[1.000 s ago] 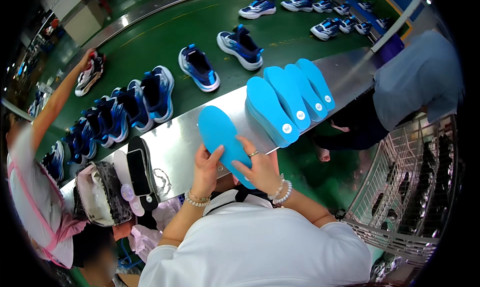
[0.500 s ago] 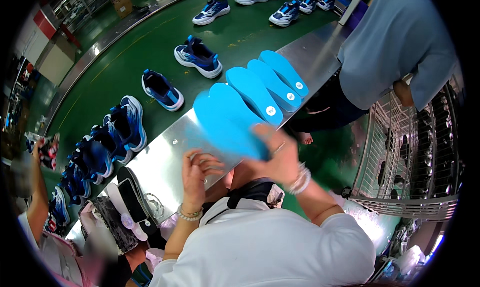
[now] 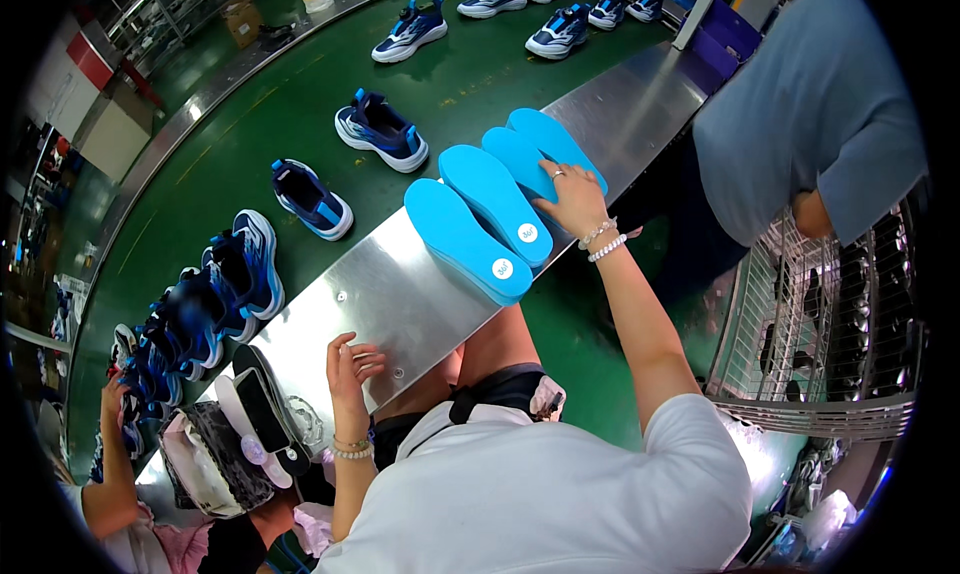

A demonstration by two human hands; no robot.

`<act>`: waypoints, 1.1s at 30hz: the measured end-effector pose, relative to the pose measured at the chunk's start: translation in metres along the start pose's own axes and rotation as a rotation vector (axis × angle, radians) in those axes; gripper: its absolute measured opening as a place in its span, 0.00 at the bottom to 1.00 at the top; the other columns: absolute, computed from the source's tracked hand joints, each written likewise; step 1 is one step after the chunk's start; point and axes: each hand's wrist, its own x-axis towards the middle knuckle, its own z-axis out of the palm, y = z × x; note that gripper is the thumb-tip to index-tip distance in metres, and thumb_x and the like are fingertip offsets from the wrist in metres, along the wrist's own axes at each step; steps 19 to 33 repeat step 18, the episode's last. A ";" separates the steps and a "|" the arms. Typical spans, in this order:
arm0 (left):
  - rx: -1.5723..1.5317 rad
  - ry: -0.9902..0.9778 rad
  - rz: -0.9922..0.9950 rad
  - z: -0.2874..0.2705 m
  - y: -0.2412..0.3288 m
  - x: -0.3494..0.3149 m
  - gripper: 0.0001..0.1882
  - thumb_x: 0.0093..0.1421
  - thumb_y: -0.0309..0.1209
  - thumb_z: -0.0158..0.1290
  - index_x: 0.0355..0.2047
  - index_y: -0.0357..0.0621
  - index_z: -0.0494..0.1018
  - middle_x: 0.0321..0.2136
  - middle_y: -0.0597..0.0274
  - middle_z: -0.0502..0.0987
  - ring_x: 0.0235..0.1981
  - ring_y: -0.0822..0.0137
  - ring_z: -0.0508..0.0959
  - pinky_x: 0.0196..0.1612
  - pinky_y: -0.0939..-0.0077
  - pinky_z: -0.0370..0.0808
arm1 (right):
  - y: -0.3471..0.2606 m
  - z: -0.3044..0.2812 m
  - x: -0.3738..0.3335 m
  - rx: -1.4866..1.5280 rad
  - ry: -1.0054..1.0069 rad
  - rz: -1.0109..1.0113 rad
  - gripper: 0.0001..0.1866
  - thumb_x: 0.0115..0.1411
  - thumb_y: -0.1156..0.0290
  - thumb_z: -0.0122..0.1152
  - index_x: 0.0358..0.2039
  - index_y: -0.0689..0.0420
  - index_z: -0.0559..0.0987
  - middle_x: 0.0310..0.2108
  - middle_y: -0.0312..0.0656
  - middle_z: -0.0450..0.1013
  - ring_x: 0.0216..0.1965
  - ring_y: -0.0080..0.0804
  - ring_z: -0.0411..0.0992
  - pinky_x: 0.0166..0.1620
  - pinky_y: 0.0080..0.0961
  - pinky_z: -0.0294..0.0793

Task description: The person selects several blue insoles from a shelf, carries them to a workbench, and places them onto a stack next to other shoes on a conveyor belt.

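Blue insoles [image 3: 465,239] lie in a row of several stacks across the metal ledge [image 3: 345,299] in front of me; the two nearest stacks show round white stickers at the heels. My right hand [image 3: 575,202] rests on the heel end of the two farther insole stacks [image 3: 520,159], fingers spread, covering part of them. It wears a ring and beaded bracelets on the wrist. Over the near edge of the ledge hangs my left hand [image 3: 352,371], its fingers loosely bent and apart, with nothing in it.
Blue-and-white sneakers [image 3: 380,134] stand along the green belt [image 3: 270,124] beyond the ledge. A phone [image 3: 262,412] and a bag [image 3: 215,464] lie at the left, near another person's arm [image 3: 110,494]. A person in a grey-blue top [image 3: 810,124] stands right, by a wire cart [image 3: 770,314].
The blurred insole in my right hand now lies at the near end of the row. That hand has moved right onto the farther stacks; my left hand has shifted slightly left and down.
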 end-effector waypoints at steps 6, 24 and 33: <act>0.015 -0.017 -0.049 0.003 -0.005 0.003 0.16 0.61 0.38 0.35 0.42 0.39 0.62 0.29 0.59 0.71 0.29 0.71 0.73 0.33 0.82 0.70 | 0.003 -0.003 0.010 0.020 -0.038 -0.002 0.31 0.43 0.59 0.61 0.48 0.53 0.65 0.40 0.45 0.68 0.43 0.38 0.65 0.46 0.34 0.62; 0.076 0.103 0.142 -0.021 0.003 0.020 0.13 0.59 0.32 0.41 0.42 0.39 0.65 0.31 0.60 0.71 0.30 0.73 0.72 0.33 0.84 0.68 | -0.005 0.011 0.016 -0.080 0.011 -0.168 0.29 0.46 0.60 0.59 0.48 0.57 0.65 0.38 0.47 0.68 0.38 0.41 0.68 0.39 0.37 0.66; 0.076 0.103 0.142 -0.021 0.003 0.020 0.13 0.59 0.32 0.41 0.42 0.39 0.65 0.31 0.60 0.71 0.30 0.73 0.72 0.33 0.84 0.68 | -0.005 0.011 0.016 -0.080 0.011 -0.168 0.29 0.46 0.60 0.59 0.48 0.57 0.65 0.38 0.47 0.68 0.38 0.41 0.68 0.39 0.37 0.66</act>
